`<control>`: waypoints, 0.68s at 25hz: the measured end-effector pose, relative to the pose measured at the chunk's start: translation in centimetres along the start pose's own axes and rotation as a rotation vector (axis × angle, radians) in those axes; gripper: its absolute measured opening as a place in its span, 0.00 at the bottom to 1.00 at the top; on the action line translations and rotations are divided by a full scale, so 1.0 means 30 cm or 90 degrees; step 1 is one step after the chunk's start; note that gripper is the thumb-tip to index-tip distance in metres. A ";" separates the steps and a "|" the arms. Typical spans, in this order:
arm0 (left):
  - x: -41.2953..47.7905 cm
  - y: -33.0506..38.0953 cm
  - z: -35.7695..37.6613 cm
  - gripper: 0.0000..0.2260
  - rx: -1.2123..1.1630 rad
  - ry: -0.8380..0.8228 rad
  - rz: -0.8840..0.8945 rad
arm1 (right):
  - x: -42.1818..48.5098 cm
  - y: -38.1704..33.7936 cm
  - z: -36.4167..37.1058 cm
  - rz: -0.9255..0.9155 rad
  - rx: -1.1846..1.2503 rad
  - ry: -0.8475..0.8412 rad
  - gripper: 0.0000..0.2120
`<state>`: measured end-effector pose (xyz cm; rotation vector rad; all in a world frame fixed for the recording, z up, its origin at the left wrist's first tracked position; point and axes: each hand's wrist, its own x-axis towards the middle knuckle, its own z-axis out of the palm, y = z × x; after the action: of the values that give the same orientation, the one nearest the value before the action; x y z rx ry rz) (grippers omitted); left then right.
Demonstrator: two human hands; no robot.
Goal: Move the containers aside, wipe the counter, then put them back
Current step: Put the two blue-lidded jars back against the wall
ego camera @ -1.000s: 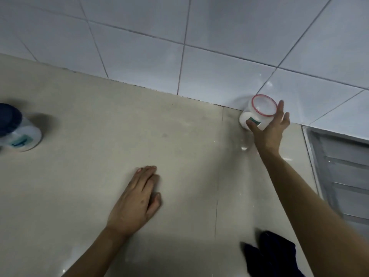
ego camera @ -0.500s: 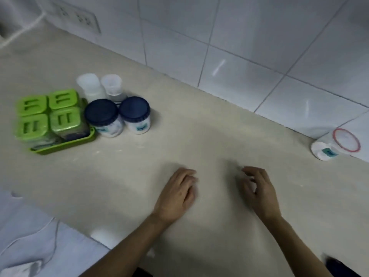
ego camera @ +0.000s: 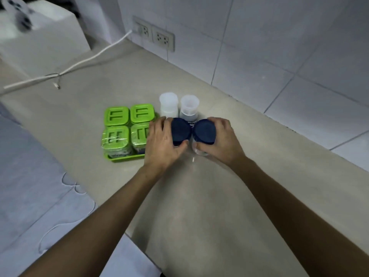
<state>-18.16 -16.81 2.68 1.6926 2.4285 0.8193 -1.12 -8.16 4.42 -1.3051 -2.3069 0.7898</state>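
Two white jars with dark blue lids stand side by side on the beige counter [ego camera: 199, 196]. My left hand [ego camera: 159, 142] is wrapped around the left blue-lidded jar [ego camera: 179, 130]. My right hand [ego camera: 221, 140] grips the right blue-lidded jar [ego camera: 205, 131]. Just behind them stand two small translucent white-capped bottles: the left bottle [ego camera: 168, 104] and the right bottle [ego camera: 189, 106]. To the left, a green tray [ego camera: 123, 157] holds several green-lidded square containers [ego camera: 127, 124].
A white power cable [ego camera: 79, 63] runs across the counter's far left to a wall socket [ego camera: 153, 35]. A white appliance [ego camera: 40, 47] stands at the back left. White wall tiles border the counter behind. A pale cloth lies below the counter edge at left.
My view swung left from the red-rimmed jar by the wall. Both hands left the bare counter, moved to the two blue-lidded jars and closed on them.
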 end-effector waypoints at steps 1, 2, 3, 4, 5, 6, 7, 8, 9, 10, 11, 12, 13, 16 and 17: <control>0.008 -0.001 0.007 0.31 0.003 -0.014 0.003 | 0.025 -0.007 0.009 0.009 -0.017 -0.044 0.41; 0.012 0.002 0.010 0.31 -0.004 -0.019 0.001 | 0.038 -0.008 0.012 0.007 -0.038 -0.065 0.42; 0.014 0.007 0.009 0.31 -0.018 -0.015 -0.009 | 0.042 -0.003 0.008 0.002 -0.050 -0.068 0.43; 0.010 0.016 0.005 0.30 -0.033 -0.004 -0.016 | 0.033 0.006 -0.004 0.001 -0.048 -0.060 0.43; -0.003 0.032 0.002 0.30 -0.046 0.006 -0.013 | 0.014 0.020 -0.024 0.005 -0.037 -0.047 0.43; -0.023 0.057 0.001 0.30 -0.064 0.011 0.003 | -0.020 0.042 -0.050 0.014 -0.018 -0.030 0.43; -0.052 0.094 -0.001 0.30 -0.090 0.009 0.025 | -0.067 0.072 -0.080 0.027 0.005 -0.006 0.43; -0.084 0.146 0.001 0.29 -0.131 0.002 0.045 | -0.126 0.111 -0.117 0.038 0.022 0.025 0.42; -0.116 0.217 0.010 0.29 -0.185 -0.016 0.061 | -0.192 0.159 -0.164 0.049 0.027 0.061 0.41; -0.147 0.292 0.023 0.29 -0.239 -0.047 0.069 | -0.257 0.208 -0.211 0.061 0.021 0.097 0.40; -0.173 0.370 0.043 0.29 -0.286 -0.079 0.073 | -0.316 0.264 -0.261 0.083 0.009 0.131 0.38; -0.190 0.461 0.077 0.29 -0.324 -0.105 0.084 | -0.373 0.332 -0.328 0.113 -0.012 0.164 0.37; -0.203 0.551 0.120 0.29 -0.347 -0.126 0.103 | -0.424 0.407 -0.397 0.150 -0.041 0.195 0.36; -0.229 0.813 0.262 0.29 -0.350 -0.189 0.194 | -0.569 0.655 -0.623 0.273 -0.183 0.291 0.33; -0.235 0.891 0.309 0.29 -0.341 -0.207 0.222 | -0.608 0.731 -0.695 0.314 -0.219 0.316 0.32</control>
<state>10.60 -12.81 5.36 1.8543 1.5481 1.0168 34.18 -8.91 5.82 -1.9993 -1.7865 0.1518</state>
